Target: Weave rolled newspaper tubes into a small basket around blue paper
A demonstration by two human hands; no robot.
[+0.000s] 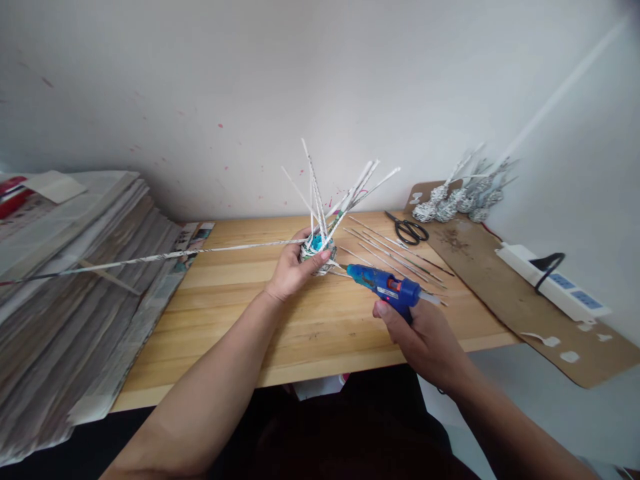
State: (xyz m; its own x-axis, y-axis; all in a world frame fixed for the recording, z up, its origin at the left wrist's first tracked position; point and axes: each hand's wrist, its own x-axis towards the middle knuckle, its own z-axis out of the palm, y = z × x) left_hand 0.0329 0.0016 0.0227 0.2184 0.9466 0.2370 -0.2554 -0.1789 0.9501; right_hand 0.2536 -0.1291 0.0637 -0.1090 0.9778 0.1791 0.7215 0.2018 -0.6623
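Observation:
My left hand (296,267) is closed around a small woven paper basket (320,251), its thumb across the near side. Several rolled paper sticks (361,183) stand up out of the basket, and a blue patch shows inside. One long paper strand (175,255) runs from the basket out to the left. In my right hand (417,333) is a blue hot glue gun (383,283), with a clear glue stick protruding from its back. Its nozzle points left, close to the basket's right side; whether it touches cannot be made out.
Loose paper sticks (400,253) lie on the wooden table (225,320), near black scissors (411,231). Tall newspaper stacks (95,300) stand at left. At right, a white power strip (555,281) rests on cardboard (480,267), with several woven paper pieces (445,205) behind.

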